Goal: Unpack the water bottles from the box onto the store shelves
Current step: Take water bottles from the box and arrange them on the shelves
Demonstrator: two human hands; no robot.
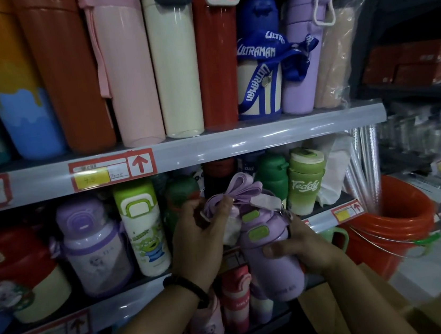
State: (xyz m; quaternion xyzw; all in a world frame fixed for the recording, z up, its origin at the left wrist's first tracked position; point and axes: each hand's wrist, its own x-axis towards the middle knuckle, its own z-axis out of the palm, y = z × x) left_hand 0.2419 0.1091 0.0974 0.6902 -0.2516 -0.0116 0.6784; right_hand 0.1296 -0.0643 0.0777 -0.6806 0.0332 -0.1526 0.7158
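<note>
Hands meet before the grey middle shelf [135,296]. The right hand [302,251] curls round the body of a tilted lilac plastic water bottle with green buttons [268,247]. At its ten o'clock, the left hand [198,241] pinches the bottle's folded lilac strap [233,190]. A green "Teddy" bottle [304,181] stands at one o'clock.

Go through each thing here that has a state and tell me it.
Purple bottle, lid closed, tilted, in hand.
Strap, bunched above the bottle.
Left hand, pinches the strap.
Right hand, grips the bottle.
Teddy bottle, upright on shelf.
Bucket, upright, uncovered.
</note>
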